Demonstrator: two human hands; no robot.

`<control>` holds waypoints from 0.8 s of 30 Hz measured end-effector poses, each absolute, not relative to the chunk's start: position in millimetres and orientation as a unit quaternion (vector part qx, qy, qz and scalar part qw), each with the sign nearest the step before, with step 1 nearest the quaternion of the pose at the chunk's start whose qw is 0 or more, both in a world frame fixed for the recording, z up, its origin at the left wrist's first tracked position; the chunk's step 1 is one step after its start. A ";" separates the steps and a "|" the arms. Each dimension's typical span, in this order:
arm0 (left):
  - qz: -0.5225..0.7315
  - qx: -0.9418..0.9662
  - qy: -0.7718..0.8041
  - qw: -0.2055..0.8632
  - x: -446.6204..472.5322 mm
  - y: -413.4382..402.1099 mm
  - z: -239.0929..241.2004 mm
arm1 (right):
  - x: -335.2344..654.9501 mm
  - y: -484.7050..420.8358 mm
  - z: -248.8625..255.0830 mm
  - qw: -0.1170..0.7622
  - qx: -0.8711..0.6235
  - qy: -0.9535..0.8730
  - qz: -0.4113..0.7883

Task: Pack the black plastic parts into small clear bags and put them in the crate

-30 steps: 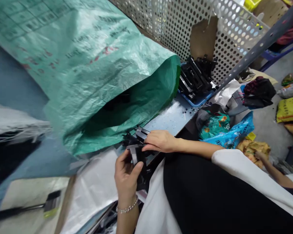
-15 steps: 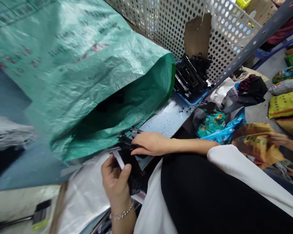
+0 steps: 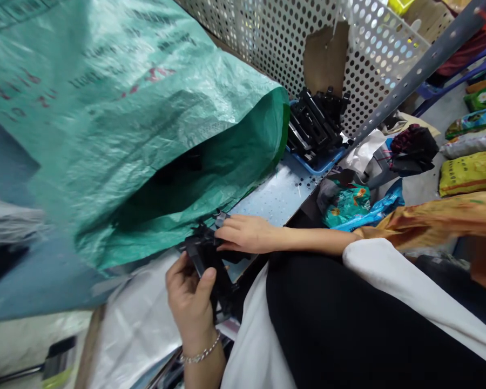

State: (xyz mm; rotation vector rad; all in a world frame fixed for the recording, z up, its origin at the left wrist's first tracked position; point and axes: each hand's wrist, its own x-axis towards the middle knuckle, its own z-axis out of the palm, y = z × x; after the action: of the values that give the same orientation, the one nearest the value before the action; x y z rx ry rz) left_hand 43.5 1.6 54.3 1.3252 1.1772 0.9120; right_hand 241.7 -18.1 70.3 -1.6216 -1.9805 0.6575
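Observation:
My left hand is closed round a black plastic part, its thumb on the near face and its fingers behind. My right hand reaches across from the right, fingers bent over the part's far end; what lies under those fingertips is hidden. Just beyond both hands, a large green woven sack lies on its side with its mouth gaping. Dark shapes inside it cannot be made out.
Black plastic parts are heaped in a blue tray at the bench's far end. Black specks dot the bench top. Behind stands a perforated white crate. A metal post slants at right, near an orange sack.
The black part has turned in my left hand, and its bright edge now looks dark. My right hand has barely shifted. At right, the orange sack has swung up and nearer.

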 end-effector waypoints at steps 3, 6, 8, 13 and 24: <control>0.372 0.559 0.500 0.547 44.6 0.8 56.9 | 244.1 -16.4 63.3 0.183 -0.570 -0.790 0.132; 0.366 0.556 0.504 0.551 45.8 0.3 60.5 | 245.1 -14.3 57.1 0.188 -0.556 -0.805 0.089; 0.361 0.551 0.504 0.558 45.5 1.3 62.1 | 246.2 -13.1 56.8 0.207 -0.555 -0.801 0.087; 0.334 0.553 0.507 0.571 45.4 2.7 62.9 | 244.6 -13.8 60.0 0.285 -0.561 -0.740 0.238; 0.358 0.548 0.469 0.593 57.7 -0.9 63.3 | 251.3 -10.0 77.4 0.310 -0.575 -0.649 0.390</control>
State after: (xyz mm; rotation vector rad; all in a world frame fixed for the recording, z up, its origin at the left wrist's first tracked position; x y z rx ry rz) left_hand 57.7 -0.9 63.3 1.2740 1.0914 0.8334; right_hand 251.3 -10.0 77.4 -1.5189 -1.7140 1.0294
